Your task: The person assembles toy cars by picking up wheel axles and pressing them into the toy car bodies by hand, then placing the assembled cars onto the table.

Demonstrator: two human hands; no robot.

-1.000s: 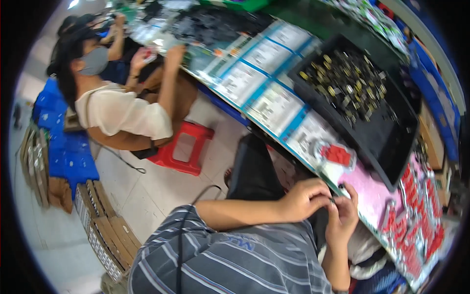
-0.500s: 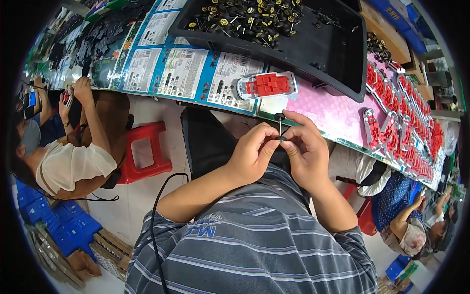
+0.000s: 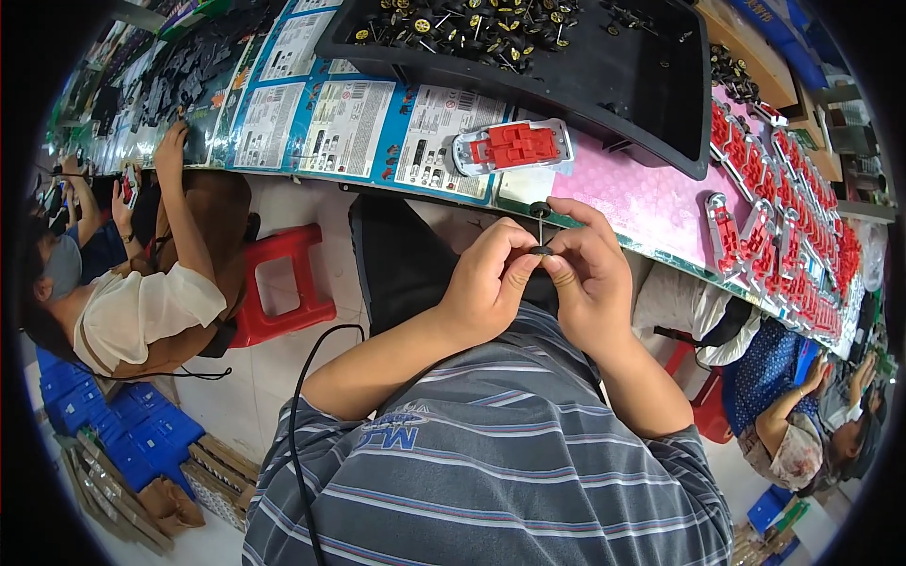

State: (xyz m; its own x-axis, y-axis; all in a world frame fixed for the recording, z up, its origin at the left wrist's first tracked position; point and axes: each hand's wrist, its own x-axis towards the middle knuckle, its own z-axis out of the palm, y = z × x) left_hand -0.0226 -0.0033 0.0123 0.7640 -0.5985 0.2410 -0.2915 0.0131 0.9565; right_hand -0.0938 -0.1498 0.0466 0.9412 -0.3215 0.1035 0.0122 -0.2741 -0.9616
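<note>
Between my hands is a toy wheel axle [image 3: 541, 229], a thin metal rod with a black wheel at each end, held upright in front of my belly. My left hand [image 3: 492, 280] pinches the near wheel from the left with thumb and finger. On the other side, my right hand [image 3: 587, 274] grips that same wheel with its thumb, and its index finger reaches up by the far wheel. Just beyond my hands a toy car body [image 3: 514, 147], white-grey with a red interior, lies on the table edge.
A black tray [image 3: 651, 104] holds many axles with black and yellow wheels. Printed card sheets [image 3: 349, 127] cover the table to its left. Rows of red and white car bodies [image 3: 769, 208] lie at right. A red stool [image 3: 283, 288] and co-workers sit on both sides.
Both hands, with the axle between them, sit slightly farther up in the view. The co-worker's hand at left has moved from near the table edge farther onto the table.
</note>
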